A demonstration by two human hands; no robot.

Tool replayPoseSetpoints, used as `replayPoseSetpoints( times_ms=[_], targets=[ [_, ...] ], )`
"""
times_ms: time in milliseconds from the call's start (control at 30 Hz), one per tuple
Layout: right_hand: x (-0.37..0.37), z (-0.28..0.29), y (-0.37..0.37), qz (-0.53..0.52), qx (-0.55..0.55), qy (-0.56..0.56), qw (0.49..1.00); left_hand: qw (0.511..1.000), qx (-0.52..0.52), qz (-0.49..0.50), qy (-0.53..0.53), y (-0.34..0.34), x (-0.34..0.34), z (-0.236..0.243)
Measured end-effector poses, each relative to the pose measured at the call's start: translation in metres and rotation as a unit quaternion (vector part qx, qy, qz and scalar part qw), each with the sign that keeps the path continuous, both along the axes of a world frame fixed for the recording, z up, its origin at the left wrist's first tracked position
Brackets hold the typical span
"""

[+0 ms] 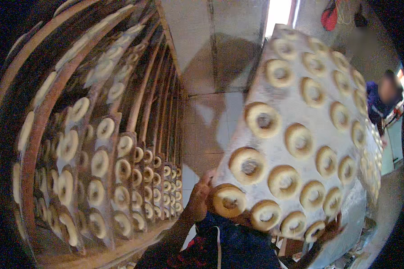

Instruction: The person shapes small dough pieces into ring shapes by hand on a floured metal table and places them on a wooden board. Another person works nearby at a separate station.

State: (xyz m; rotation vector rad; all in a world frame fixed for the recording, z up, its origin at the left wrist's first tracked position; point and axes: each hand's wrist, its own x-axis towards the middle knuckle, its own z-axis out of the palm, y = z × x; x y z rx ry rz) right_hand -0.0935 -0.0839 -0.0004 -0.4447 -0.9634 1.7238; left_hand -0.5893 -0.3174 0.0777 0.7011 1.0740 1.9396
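Observation:
A wide, floured board (274, 150) covered with rows of pale ring-shaped doughnuts (284, 181) is in front of me and to the right. My left hand (202, 195) is closed round its near left edge, beside the closest doughnuts. At the near right corner, my right hand (332, 228) grips the board from its side and underneath, with part of the fingers hidden. The doughnuts lie flat and spaced apart, several with floury centres.
On my left stands a tall wooden rack (28, 179) with many shelves, holding boards of similar doughnuts (68, 145). Tiled floor (204, 154) shows between rack and board. A person in a dark blue sleeve (373, 96) is at the far right, near more doughnuts (373, 157). A red object (329, 19) hangs on the wall.

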Motion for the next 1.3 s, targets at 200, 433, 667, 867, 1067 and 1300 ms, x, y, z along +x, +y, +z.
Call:
replayPoseSetpoints(
  times_ms=[200, 433, 667, 867, 1067, 1300],
  targets=[
    [-0.274, 0.002, 0.108, 0.085, -0.028, -0.071, 0.993, 0.970, -0.084, 0.212, -0.090, -0.035, -0.069, -0.068],
    [-0.529, -0.044, 0.219, 0.325, -0.037, -0.167, 0.930, 0.886, -0.114, 0.447, -0.052, -0.014, -0.131, -0.192],
    [-0.895, -0.133, 0.313, 0.441, -0.007, -0.267, 0.857, 0.804, -0.140, 0.569, -0.099, 0.042, -0.245, -0.187],
    [-1.168, -0.078, 0.234, 0.518, 0.057, -0.286, 0.804, 0.719, -0.143, 0.674, -0.098, 0.054, -0.330, -0.133],
    [-1.339, -0.048, 0.137, 0.577, 0.135, -0.290, 0.752, 0.617, -0.163, 0.770, -0.009, 0.064, -0.367, -0.116],
    [-1.396, -0.026, 0.050, 0.621, 0.246, -0.227, 0.708, 0.529, -0.066, 0.830, -0.164, 0.088, -0.424, -0.088]
  ],
)
